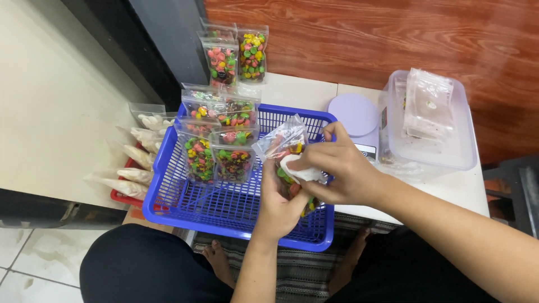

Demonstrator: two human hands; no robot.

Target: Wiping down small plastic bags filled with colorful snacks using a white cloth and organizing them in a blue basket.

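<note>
My left hand (276,209) holds a clear bag of coloured candies (283,141) from below, over the right part of a blue plastic basket (168,207). My right hand (337,168) presses a white crumpled cloth or tissue (300,171) against the bag's side. Several filled candy bags (216,154) stand upright in the basket's far left corner. Two more filled bags (236,56) lean against the wall behind the basket.
A lilac round scale (352,115) sits right of the basket, next to a clear lidded box (443,151) with empty bags (429,104) on top. White cone-shaped packets (137,154) lie in a red tray (120,197) at the left. My bare feet rest on a striped mat (297,275).
</note>
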